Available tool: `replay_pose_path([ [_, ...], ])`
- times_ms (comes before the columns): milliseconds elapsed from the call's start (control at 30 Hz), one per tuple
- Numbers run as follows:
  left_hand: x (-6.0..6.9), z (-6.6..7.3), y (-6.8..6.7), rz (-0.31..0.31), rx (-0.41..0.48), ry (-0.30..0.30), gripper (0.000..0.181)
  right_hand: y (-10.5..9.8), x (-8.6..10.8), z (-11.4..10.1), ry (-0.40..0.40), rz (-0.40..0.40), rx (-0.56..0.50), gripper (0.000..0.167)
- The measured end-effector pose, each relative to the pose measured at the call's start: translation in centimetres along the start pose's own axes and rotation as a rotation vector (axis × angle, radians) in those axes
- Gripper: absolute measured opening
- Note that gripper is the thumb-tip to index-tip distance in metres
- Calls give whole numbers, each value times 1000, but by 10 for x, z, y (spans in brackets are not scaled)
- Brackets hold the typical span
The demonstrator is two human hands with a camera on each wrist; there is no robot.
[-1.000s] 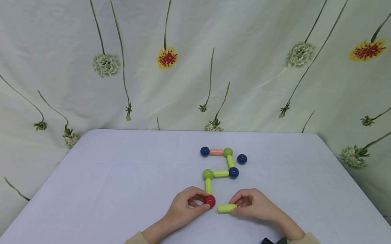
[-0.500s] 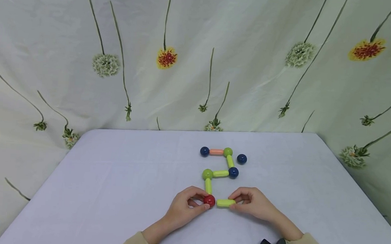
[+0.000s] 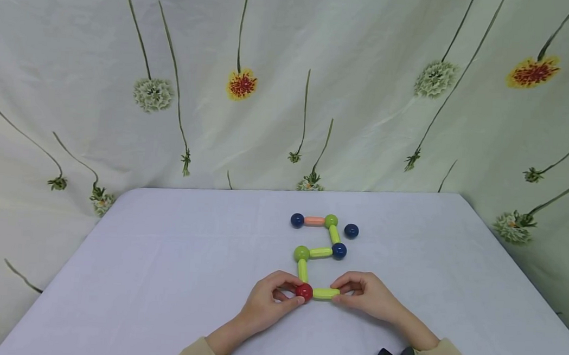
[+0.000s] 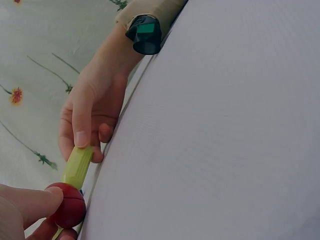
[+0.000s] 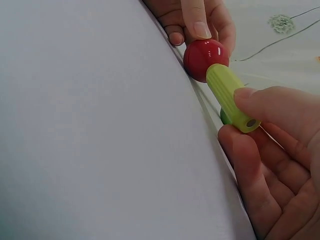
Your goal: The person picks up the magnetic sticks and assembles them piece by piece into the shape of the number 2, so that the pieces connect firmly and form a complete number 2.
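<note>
My left hand (image 3: 269,300) pinches a red ball (image 3: 304,291) between thumb and fingers. From its right side a yellow-green rod (image 3: 325,293) sticks out, touching the ball; my right hand (image 3: 367,296) pinches the rod's far end. In the right wrist view the rod (image 5: 227,95) is ribbed, with a small dark disc in its end face. Another yellow-green rod (image 3: 302,271) runs from the red ball up to a green ball (image 3: 301,253). Beyond that the chain zigzags through a yellow-green rod (image 3: 321,252) to a dark blue ball (image 3: 339,250).
The chain goes on by a yellow-green rod (image 3: 335,235), a green ball (image 3: 331,220) and an orange-pink rod (image 3: 314,221) to a dark blue ball (image 3: 297,220). A separate dark blue ball (image 3: 351,231) lies to the right. Flowered cloth (image 3: 368,95) hangs behind the white table (image 3: 187,247).
My right hand has brought the yellow-green rod left and slightly up, from a small gap to touching the red ball. The left hand has kept its hold on the ball.
</note>
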State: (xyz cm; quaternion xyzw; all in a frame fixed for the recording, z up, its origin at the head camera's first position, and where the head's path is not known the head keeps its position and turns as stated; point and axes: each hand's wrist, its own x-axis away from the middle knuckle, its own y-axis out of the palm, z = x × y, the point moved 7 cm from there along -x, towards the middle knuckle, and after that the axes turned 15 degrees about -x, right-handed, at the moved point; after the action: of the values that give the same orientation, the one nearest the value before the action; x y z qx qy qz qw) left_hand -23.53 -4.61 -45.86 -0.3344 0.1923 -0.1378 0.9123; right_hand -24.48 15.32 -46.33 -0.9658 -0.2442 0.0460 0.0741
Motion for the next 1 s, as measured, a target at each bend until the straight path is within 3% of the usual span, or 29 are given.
replay_pose_path([
  [267, 1, 0, 0, 11, 12, 19, 25, -2, -1, 1, -13, 17, 33, 21],
  [1000, 0, 1, 0, -5, 4, 3, 24, -6, -1, -1, -23, 103, 100, 23],
])
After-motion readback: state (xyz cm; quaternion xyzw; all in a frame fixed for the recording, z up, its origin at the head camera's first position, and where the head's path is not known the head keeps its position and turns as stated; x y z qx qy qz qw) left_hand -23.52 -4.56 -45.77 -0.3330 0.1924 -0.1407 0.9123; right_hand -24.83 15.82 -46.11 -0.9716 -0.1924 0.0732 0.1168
